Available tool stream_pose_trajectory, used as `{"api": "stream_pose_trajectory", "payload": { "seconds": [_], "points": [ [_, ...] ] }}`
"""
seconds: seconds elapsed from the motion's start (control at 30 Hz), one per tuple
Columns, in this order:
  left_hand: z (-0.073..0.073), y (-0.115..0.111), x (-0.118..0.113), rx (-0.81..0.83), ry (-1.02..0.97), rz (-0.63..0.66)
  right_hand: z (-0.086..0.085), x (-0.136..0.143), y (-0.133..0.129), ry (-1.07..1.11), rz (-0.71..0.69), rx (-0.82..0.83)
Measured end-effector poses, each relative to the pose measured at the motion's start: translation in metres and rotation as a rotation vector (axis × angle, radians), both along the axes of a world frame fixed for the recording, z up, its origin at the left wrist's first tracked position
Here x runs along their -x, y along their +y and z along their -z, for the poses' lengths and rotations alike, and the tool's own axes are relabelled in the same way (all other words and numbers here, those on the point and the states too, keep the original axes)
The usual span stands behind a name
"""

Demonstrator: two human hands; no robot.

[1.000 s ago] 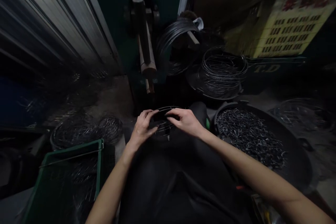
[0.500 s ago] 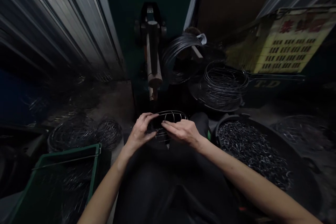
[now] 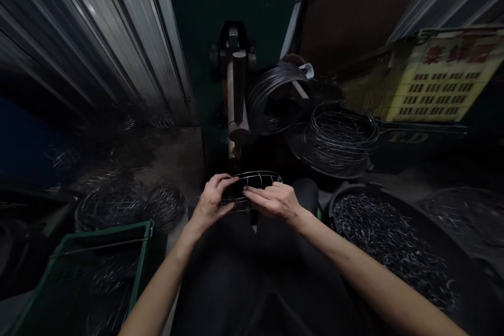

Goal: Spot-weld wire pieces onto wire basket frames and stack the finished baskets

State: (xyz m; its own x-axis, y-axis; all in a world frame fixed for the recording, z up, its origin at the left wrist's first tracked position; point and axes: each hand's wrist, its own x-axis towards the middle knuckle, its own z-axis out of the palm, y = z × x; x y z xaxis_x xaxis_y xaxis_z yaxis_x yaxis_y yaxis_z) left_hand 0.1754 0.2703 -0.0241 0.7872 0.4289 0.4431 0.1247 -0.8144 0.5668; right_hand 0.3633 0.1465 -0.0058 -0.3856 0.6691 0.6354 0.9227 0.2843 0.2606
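A round wire frame (image 3: 260, 179) with thin rings and short cross wires is held between my two hands, just below the machine's arm (image 3: 238, 100). My left hand (image 3: 212, 200) grips its left side, with the thumb below and the fingers above. On the right side, my right hand (image 3: 273, 199) holds the frame, its index finger reaching left across the wires. The fingertips of my right hand partly hide the frame's near side.
A coil of wire (image 3: 275, 81) hangs right of the machine. Wire rings (image 3: 342, 128) fill a basin, and a black tub holds small metal pieces (image 3: 389, 241). A green crate (image 3: 145, 252) stands at left, a yellow crate (image 3: 437, 89) at upper right.
The view has tilted up, so the machine and containers appear lower and more of the metal panel shows at the top. Both hands keep their hold, and the wire frame looks slightly turned.
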Motion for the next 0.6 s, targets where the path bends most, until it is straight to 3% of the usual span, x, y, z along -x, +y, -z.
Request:
{"api": "stream_pose_trajectory", "payload": {
  "seconds": [0.2, 0.47, 0.6],
  "points": [
    [0.005, 0.006, 0.0, 0.018, -0.019, 0.003, 0.003, -0.002, 0.002, -0.011, -0.022, 0.005],
    [0.011, 0.011, -0.004, 0.017, -0.056, 0.001, 0.003, -0.005, 0.004, 0.002, 0.011, 0.126],
    [0.012, 0.016, -0.009, 0.007, -0.047, -0.029, 0.005, -0.009, 0.012, -0.03, 0.007, 0.047]
  ]
}}
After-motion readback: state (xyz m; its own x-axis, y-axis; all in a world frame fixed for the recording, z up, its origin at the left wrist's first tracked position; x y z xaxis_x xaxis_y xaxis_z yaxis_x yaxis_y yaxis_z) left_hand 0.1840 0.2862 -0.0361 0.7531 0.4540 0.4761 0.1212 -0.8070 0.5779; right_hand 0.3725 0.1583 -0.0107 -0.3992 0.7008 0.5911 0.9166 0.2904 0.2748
